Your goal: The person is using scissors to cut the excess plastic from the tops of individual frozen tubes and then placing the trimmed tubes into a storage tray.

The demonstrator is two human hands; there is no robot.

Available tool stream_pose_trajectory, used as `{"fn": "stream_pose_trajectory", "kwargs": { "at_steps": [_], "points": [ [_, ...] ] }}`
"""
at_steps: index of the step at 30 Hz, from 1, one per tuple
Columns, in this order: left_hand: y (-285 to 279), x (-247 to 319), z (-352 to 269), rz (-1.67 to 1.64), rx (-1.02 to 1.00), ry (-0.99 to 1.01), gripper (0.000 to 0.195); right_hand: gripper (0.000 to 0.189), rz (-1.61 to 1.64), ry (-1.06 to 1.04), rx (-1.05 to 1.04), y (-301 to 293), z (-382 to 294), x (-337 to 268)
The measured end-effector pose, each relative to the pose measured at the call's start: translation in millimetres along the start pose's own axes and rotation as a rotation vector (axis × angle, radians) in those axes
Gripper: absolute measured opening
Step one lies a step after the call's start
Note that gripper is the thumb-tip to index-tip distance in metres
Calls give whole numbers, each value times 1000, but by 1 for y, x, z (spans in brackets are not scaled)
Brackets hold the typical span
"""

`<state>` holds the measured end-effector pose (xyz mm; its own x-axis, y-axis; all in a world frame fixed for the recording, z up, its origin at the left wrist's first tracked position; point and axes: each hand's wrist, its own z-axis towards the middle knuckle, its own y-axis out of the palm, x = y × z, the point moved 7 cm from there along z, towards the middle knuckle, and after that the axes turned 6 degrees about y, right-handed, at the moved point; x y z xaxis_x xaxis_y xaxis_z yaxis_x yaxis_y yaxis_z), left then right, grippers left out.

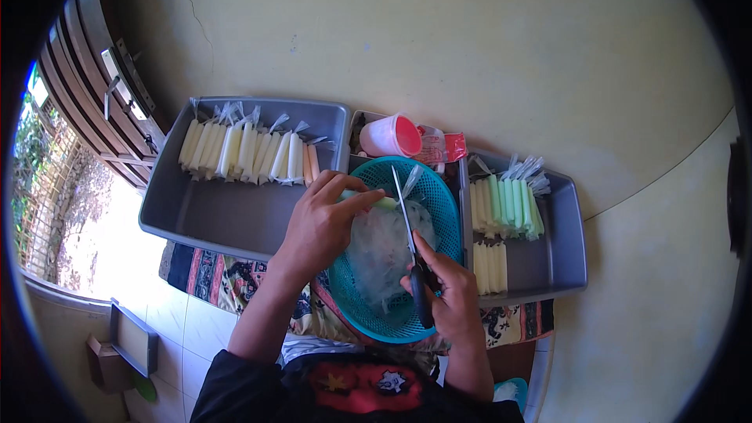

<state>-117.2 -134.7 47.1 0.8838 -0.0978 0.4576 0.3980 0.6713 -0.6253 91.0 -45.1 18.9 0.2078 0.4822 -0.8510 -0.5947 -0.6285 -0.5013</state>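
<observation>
A pale green filled plastic tube (385,203) is held in my left hand (322,217), above a teal plastic basket (338,291). Its clear plastic tail points up and to the right. My right hand (449,288) grips black-handled scissors (420,296), whose blades lie across the tube's tail end; whether they touch it cannot be told. Beneath both hands, a heap of clear plastic scraps (382,258) lies in the basket. To the left, a grey tub (235,211) holds a row of cream tubes (235,150) and a few orange-tinted ones (311,163).
The right grey tub (564,264) holds green tubes (517,202) and cream tubes (490,267). Behind the basket stand a pink-and-white plastic cup (390,135) and a red-and-clear packet (440,147). Patterned cloth (226,282) lies beneath the tubs, with a wall behind them.
</observation>
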Motion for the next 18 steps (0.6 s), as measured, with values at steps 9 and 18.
{"fn": "stream_pose_trajectory", "kwargs": {
  "at_steps": [9, 18],
  "points": [
    [-1, 0, -1, 8, 31, 32, 51, 74, -6, 43, -15, 3, -1, 7],
    [5, -1, -4, 39, -4, 54, 52, 72, 56, 143, -54, 2, -7, 13]
  ]
}}
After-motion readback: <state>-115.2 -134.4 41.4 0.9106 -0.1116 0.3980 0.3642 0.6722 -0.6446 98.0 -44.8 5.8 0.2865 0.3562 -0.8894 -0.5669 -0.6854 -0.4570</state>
